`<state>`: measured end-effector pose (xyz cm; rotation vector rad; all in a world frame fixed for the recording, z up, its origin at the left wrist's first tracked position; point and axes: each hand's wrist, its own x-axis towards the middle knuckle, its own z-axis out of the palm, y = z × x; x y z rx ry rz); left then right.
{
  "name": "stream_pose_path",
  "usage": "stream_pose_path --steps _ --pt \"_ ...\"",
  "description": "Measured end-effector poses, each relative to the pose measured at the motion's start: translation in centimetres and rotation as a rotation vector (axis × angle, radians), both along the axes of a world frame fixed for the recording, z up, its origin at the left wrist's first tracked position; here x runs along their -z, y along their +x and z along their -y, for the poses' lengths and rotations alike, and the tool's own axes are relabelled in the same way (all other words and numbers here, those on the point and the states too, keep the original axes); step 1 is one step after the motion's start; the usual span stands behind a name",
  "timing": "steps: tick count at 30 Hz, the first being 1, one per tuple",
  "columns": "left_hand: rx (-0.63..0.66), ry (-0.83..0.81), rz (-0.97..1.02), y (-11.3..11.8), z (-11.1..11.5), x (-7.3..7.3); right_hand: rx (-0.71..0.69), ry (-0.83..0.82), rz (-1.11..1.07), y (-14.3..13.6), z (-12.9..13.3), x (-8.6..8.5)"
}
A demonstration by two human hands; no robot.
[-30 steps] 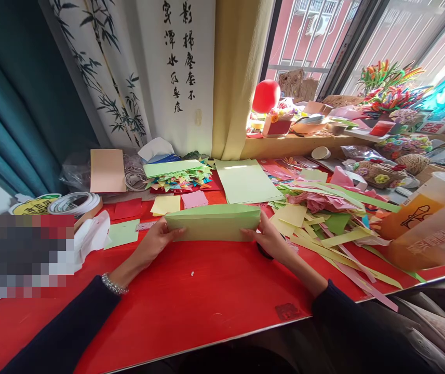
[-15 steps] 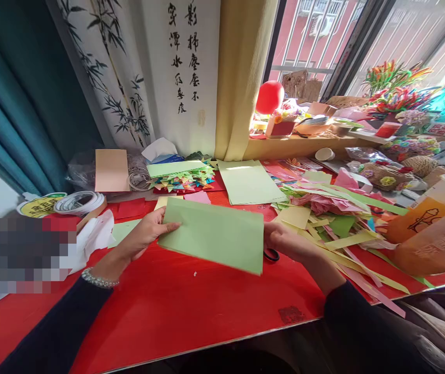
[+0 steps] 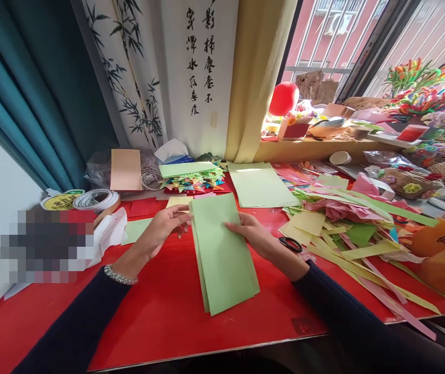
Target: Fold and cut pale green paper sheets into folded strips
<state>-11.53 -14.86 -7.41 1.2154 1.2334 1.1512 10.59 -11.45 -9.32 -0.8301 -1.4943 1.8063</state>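
Note:
A folded light green sheet of paper [image 3: 224, 259] stands tall and slightly tilted above the red table, its layers parted a little along the left side. My left hand [image 3: 165, 226] pinches its upper left corner between thumb and fingers. On the upper right edge, my right hand [image 3: 255, 236] grips the paper, thumb on the front face and fingers hidden behind. The black handle of a pair of scissors [image 3: 291, 244] shows beside my right wrist; its blades cannot be seen.
Pale green sheets [image 3: 261, 187] lie behind the hands. Paper strips [image 3: 362, 254] heap up at right, near orange-printed cups [image 3: 444, 249]. Small colourful folded pieces [image 3: 194, 182] are piled at the back, with tape rolls [image 3: 95, 200] at left. The table's front edge [image 3: 206, 355] is close.
The green paper has turned from lying wide to standing tall. My right hand has moved from its right end to its upper right edge, closer to my left hand.

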Motion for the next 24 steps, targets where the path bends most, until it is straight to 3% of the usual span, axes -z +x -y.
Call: stream_pose_path --steps 6,13,17,24 --pt "-0.057 0.131 -0.033 1.3 1.2 0.0 0.047 0.056 -0.014 0.6 0.3 -1.0" --pt "-0.205 0.291 -0.069 2.0 1.7 0.3 0.204 0.115 -0.129 0.0 0.6 -0.4" --pt "-0.289 0.381 -0.109 2.4 1.9 0.6 0.184 0.122 -0.122 0.1 0.8 -0.1" --pt "-0.246 0.364 -0.174 2.6 2.0 1.1 0.138 0.2 -0.124 -0.2 1.1 0.2"
